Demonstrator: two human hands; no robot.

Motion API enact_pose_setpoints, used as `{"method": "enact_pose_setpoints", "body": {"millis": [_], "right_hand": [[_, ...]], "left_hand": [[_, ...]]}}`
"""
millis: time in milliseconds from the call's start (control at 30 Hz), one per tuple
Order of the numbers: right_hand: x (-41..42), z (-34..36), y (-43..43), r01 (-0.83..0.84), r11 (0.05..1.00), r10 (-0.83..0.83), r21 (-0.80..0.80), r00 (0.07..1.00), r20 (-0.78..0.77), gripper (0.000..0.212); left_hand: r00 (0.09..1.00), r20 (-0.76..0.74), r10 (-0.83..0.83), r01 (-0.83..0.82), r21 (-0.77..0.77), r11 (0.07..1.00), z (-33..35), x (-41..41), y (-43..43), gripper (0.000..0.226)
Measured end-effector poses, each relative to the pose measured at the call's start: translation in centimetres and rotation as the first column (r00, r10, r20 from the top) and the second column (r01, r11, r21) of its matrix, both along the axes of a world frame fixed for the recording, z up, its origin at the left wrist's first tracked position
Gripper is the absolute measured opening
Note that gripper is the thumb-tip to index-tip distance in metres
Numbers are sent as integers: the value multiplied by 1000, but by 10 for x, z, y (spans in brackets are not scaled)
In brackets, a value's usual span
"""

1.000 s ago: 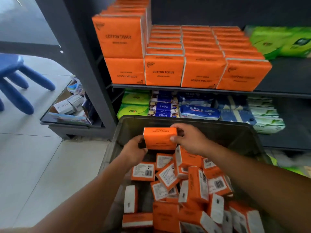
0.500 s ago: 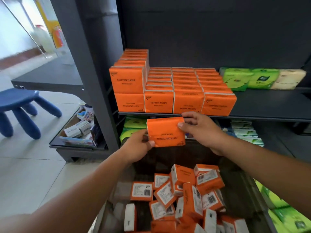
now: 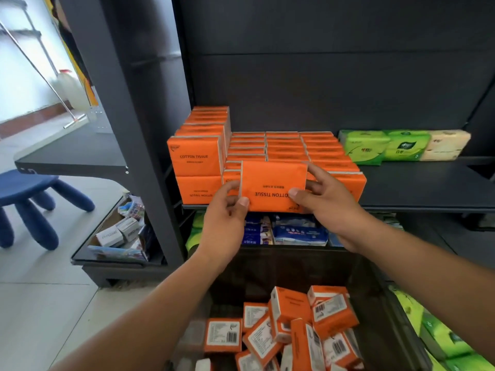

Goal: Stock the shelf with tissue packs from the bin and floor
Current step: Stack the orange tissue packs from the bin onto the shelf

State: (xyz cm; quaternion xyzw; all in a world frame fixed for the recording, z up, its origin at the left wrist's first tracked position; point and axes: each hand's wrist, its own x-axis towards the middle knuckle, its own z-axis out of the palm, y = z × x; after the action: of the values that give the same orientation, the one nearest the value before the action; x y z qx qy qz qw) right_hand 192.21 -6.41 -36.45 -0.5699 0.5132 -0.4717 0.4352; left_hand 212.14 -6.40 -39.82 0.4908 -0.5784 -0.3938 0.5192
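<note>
An orange tissue pack (image 3: 273, 183), its "COTTON TISSUE" print upside down, is held upright in front of the orange stock on the dark shelf (image 3: 417, 188). My left hand (image 3: 227, 218) grips its lower left corner and my right hand (image 3: 329, 202) grips its right side. Behind it stand rows of orange packs (image 3: 284, 145), with a taller stack (image 3: 198, 153) at the left. Below my arms, the dark bin (image 3: 375, 285) holds several loose orange packs (image 3: 289, 328).
Green and cream tissue packs (image 3: 401, 145) sit at the shelf's right rear, with bare shelf in front of them. Blue and green packs (image 3: 294, 232) fill the lower shelf. A blue stool (image 3: 29, 194) stands at left, a low tray of small boxes (image 3: 120, 236) beside the upright. More green packs (image 3: 444, 341) lie at right.
Both hands have lifted the orange pack out of the bin up to the shelf's front row. My view has tilted upward with it.
</note>
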Motion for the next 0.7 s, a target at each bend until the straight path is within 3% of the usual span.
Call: {"method": "enact_pose_setpoints", "body": {"millis": [133,300,533,633,700], "right_hand": [[0,14,-23,50,997,-51,-57,999,-20,59],[-2,34,-66,93,989,-97,-114,995,-33,43],[-8,44,-154,175,980,-178,-95,984,-28,50],[-9,40,-190,189,977,-192,-97,981,-18,49],[-8,34,-213,194,976,-197,-103,980,-19,49]], "left_hand": [[998,-3,58,-58,-110,992,6,-13,-19,23],[992,23,124,-116,-208,971,25,-31,-62,21],[937,167,306,-247,-299,921,43,-55,-138,19],[920,224,321,-261,-260,930,37,-67,-174,30],[929,229,290,-247,-200,948,32,-75,-196,50]]}}
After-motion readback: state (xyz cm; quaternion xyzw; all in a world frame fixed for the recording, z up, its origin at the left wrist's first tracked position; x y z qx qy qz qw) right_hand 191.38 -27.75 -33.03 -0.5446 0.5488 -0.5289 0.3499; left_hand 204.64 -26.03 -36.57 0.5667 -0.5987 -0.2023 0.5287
